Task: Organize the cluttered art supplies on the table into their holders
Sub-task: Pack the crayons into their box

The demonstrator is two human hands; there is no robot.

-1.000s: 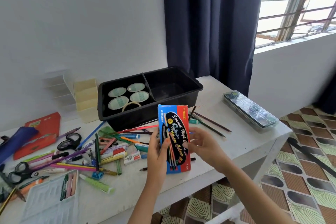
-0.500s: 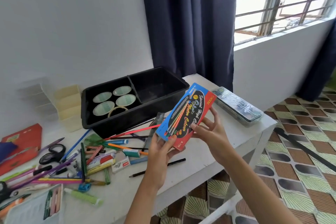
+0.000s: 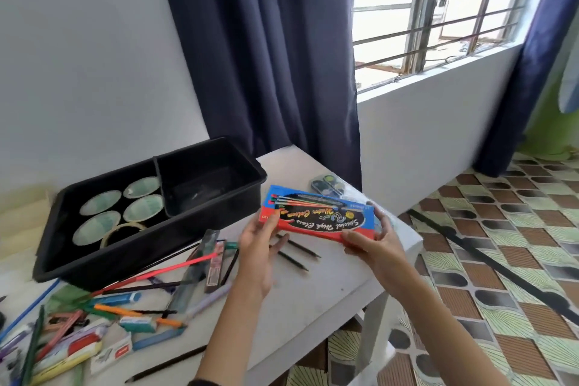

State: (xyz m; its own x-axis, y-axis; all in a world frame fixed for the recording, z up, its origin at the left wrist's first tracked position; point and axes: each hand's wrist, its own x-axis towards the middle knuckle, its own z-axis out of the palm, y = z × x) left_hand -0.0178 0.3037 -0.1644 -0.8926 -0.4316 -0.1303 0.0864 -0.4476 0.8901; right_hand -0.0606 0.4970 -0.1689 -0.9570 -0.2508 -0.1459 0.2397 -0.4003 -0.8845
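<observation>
A red and blue colour pencil box (image 3: pixel 318 215) lies almost flat above the right end of the white table (image 3: pixel 313 298), its print upside down to me. My right hand (image 3: pixel 372 241) grips its right end, thumb on top. My left hand (image 3: pixel 260 247) holds its left end with the thumb on the box's top face. The black two-part tray (image 3: pixel 150 213) stands to the left; its left part holds several tape rolls (image 3: pixel 103 213), its right part looks bare. Loose pencils, pens and erasers (image 3: pixel 131 310) are strewn over the table's left side.
A paint palette case (image 3: pixel 329 185) lies behind the box near the table's right edge. Two dark pencils (image 3: pixel 294 257) lie under my hands. Dark curtains hang behind the table, and a patterned tiled floor opens to the right.
The pencil box has turned from upright, through a tilt, to lying nearly level and has moved right. My view has swung right, so the table's left clutter has slid out of frame.
</observation>
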